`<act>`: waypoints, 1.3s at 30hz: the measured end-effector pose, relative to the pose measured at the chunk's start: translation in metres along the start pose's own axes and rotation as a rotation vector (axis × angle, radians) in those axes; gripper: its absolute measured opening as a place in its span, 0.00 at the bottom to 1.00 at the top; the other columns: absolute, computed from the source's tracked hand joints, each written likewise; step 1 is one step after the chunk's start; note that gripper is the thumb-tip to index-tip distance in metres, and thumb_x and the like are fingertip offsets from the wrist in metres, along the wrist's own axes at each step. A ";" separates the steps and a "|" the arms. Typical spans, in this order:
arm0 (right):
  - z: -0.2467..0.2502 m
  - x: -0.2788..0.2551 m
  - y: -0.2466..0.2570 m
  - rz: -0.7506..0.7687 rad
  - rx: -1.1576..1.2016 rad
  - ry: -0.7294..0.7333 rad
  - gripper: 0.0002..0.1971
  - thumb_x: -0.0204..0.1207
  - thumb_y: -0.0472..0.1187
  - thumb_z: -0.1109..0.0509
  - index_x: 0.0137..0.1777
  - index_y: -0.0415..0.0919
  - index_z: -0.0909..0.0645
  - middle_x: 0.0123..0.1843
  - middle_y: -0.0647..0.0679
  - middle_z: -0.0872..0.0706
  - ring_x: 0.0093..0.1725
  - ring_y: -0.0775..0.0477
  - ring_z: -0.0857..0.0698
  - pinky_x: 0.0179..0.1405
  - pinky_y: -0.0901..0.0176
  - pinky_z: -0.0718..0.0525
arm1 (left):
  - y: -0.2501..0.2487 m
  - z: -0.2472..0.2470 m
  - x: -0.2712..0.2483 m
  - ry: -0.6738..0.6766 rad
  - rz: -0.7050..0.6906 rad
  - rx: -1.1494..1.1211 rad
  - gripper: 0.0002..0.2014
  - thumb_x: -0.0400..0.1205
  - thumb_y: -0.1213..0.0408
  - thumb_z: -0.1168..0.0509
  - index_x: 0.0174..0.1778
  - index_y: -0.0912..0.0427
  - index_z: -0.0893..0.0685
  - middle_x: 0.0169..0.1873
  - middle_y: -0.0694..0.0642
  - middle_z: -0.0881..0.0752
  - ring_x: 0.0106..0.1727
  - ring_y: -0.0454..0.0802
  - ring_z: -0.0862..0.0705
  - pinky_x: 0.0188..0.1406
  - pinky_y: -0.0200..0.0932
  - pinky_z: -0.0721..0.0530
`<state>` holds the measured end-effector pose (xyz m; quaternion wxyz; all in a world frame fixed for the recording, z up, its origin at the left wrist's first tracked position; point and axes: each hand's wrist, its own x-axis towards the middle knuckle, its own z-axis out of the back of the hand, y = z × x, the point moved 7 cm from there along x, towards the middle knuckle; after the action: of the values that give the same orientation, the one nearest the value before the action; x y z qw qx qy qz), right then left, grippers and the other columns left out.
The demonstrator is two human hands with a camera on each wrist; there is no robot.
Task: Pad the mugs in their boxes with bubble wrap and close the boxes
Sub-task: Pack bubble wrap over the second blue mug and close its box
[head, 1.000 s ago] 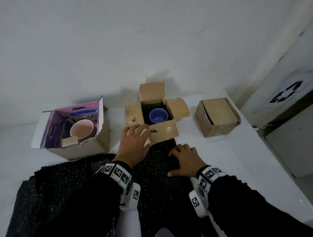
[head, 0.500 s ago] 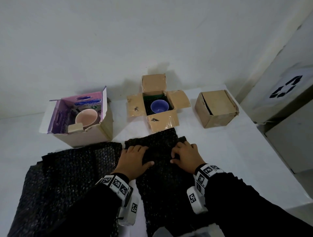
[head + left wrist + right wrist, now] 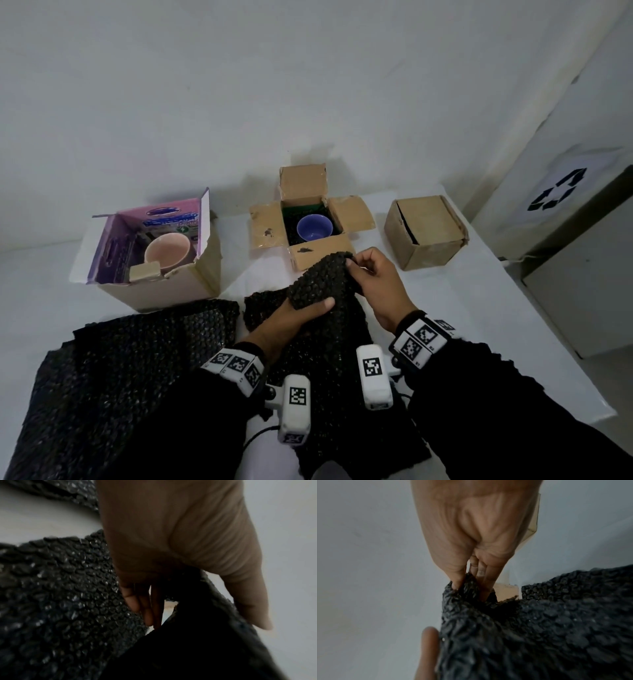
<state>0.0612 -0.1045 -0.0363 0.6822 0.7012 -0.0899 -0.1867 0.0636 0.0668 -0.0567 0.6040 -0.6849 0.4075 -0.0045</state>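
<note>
A black bubble wrap sheet (image 3: 318,284) is lifted off the white table (image 3: 462,308) in front of the open middle box (image 3: 267,226), which holds a blue mug (image 3: 314,228). My right hand (image 3: 356,265) pinches the sheet's raised far corner between thumb and fingers, seen close in the right wrist view (image 3: 467,582). My left hand (image 3: 305,308) holds the sheet lower down, thumb on top and fingers underneath; the left wrist view shows those fingers (image 3: 145,608) under the bubble wrap (image 3: 60,588). The pink-lined box (image 3: 164,291) at the left holds a pink mug (image 3: 166,251).
A second black bubble wrap sheet (image 3: 120,377) lies flat at the near left. A closed cardboard box (image 3: 424,233) stands at the right. Beyond the table's right edge is a white bin with a recycling sign (image 3: 561,192). The wall runs close behind the boxes.
My hands lay flat on the sheet on the table before. Now the right hand has pinched its far corner and raised it, and the left hand has slipped its fingers beneath.
</note>
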 end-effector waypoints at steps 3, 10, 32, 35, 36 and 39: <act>-0.002 -0.001 0.001 -0.031 0.115 -0.008 0.07 0.79 0.33 0.29 0.43 0.41 0.23 0.40 0.45 0.16 0.45 0.46 0.18 0.56 0.41 0.18 | -0.004 -0.008 0.002 0.006 0.017 -0.053 0.24 0.76 0.65 0.25 0.68 0.57 0.20 0.58 0.58 0.11 0.59 0.56 0.12 0.59 0.51 0.15; 0.020 0.000 0.023 0.020 0.179 -0.067 0.13 0.77 0.25 0.29 0.50 0.43 0.25 0.44 0.49 0.16 0.44 0.51 0.16 0.41 0.60 0.15 | -0.039 0.025 0.012 -0.097 -0.031 0.182 0.16 0.80 0.71 0.30 0.65 0.63 0.20 0.55 0.63 0.11 0.55 0.60 0.11 0.57 0.53 0.14; -0.040 -0.022 0.042 -0.019 -0.643 0.665 0.10 0.76 0.43 0.24 0.57 0.51 0.16 0.48 0.58 0.11 0.48 0.60 0.14 0.51 0.64 0.19 | -0.133 -0.018 -0.008 0.064 -0.792 1.718 0.10 0.76 0.58 0.42 0.53 0.43 0.30 0.39 0.49 0.14 0.36 0.51 0.19 0.39 0.53 0.19; -0.034 -0.012 0.039 -0.009 -0.684 0.575 0.13 0.81 0.43 0.30 0.63 0.41 0.20 0.57 0.44 0.14 0.58 0.45 0.16 0.60 0.51 0.21 | -0.132 -0.007 0.004 0.013 -0.746 1.735 0.14 0.77 0.61 0.42 0.56 0.44 0.34 0.32 0.51 0.15 0.30 0.56 0.21 0.43 0.52 0.21; -0.031 -0.007 0.040 0.004 -0.707 0.557 0.12 0.82 0.43 0.32 0.62 0.40 0.22 0.56 0.42 0.15 0.57 0.42 0.17 0.59 0.50 0.22 | -0.133 -0.004 0.007 0.025 -0.723 1.674 0.16 0.76 0.65 0.41 0.56 0.45 0.34 0.31 0.51 0.17 0.30 0.56 0.22 0.40 0.51 0.22; -0.021 0.011 0.044 0.066 -0.747 0.488 0.06 0.84 0.41 0.34 0.55 0.44 0.28 0.46 0.51 0.18 0.48 0.47 0.19 0.46 0.61 0.25 | -0.144 -0.001 0.013 0.087 -0.726 1.540 0.13 0.75 0.71 0.42 0.47 0.48 0.32 0.36 0.48 0.20 0.33 0.55 0.23 0.33 0.53 0.24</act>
<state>0.0847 -0.0915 0.0054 0.8955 0.4270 0.1250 -0.0136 0.1516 0.0496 0.0570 0.8461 -0.1706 0.0688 -0.5002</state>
